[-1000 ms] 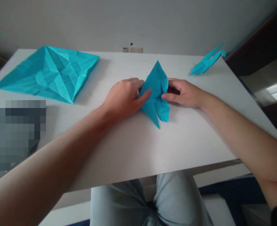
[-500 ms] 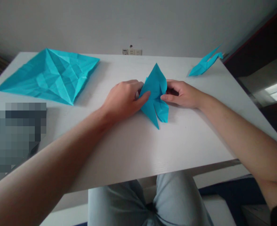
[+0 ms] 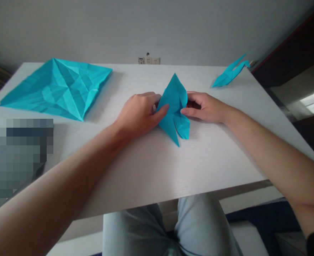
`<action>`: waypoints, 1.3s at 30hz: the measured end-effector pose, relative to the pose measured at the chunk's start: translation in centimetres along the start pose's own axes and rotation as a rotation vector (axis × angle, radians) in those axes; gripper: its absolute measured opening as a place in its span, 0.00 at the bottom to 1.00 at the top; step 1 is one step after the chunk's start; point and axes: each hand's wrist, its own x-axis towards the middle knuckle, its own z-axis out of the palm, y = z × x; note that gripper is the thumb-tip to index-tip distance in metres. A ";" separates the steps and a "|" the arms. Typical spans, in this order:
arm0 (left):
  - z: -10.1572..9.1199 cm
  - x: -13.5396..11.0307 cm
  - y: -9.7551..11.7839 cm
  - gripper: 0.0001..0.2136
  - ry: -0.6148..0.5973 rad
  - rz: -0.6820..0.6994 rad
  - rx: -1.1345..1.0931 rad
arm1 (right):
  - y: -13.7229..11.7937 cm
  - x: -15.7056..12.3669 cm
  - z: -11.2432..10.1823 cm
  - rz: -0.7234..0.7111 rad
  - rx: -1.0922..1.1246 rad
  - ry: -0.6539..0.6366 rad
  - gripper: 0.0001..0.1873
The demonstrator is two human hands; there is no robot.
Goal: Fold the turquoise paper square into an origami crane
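A half-folded blue paper model (image 3: 175,106) stands near the middle of the white table (image 3: 151,167), its point up and two flaps toward me. My left hand (image 3: 139,113) pinches its left side, thumb on the front of the paper. My right hand (image 3: 203,106) grips its right side with curled fingers, thumb pressed against the paper. Both hands rest on the tabletop.
A large creased blue sheet (image 3: 58,87) lies open at the far left. A finished blue paper crane (image 3: 230,74) sits at the far right corner. A blurred dark object (image 3: 15,160) lies at the left edge. A wall socket (image 3: 148,60) is behind the table.
The hands and paper model have hardly moved; the fingers keep their pinch on the folds. The view has tilted slightly.
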 end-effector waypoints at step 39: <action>0.3 0.1 -0.4 0.07 0.012 0.044 0.009 | 0.3 0.2 0.0 -0.070 -0.101 0.001 0.34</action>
